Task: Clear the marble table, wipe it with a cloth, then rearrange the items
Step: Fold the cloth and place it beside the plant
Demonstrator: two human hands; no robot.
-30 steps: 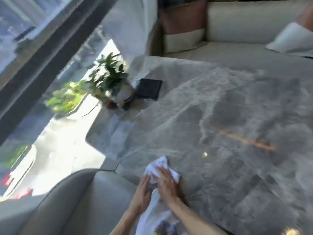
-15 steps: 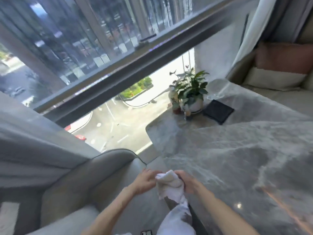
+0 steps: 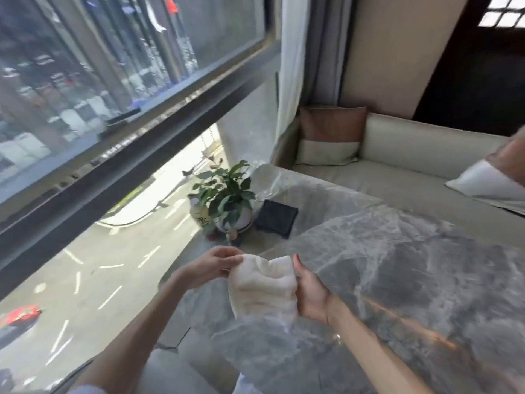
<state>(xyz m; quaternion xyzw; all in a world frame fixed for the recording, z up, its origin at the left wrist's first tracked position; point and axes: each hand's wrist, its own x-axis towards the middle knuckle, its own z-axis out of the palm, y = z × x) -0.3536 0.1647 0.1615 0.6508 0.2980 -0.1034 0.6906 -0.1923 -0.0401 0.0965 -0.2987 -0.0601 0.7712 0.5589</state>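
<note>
Lifted clear of the marble tabletop (image 3: 397, 265), where 1 second ago both hands pressed it flat near the front-left edge, the white cloth (image 3: 262, 285) now hangs bunched in the air between them. Left hand (image 3: 211, 268) pinches its upper corner with closed fingers; right hand (image 3: 311, 291) grips its other side, thumb up. That looks like refolding or shaking out between wiping passes. At the far-left corner, by the window, a potted plant (image 3: 227, 200) and a dark square mat (image 3: 277, 218) sit side by side, so rearranging seems not yet finished, though most of the surface lies bare.
</note>
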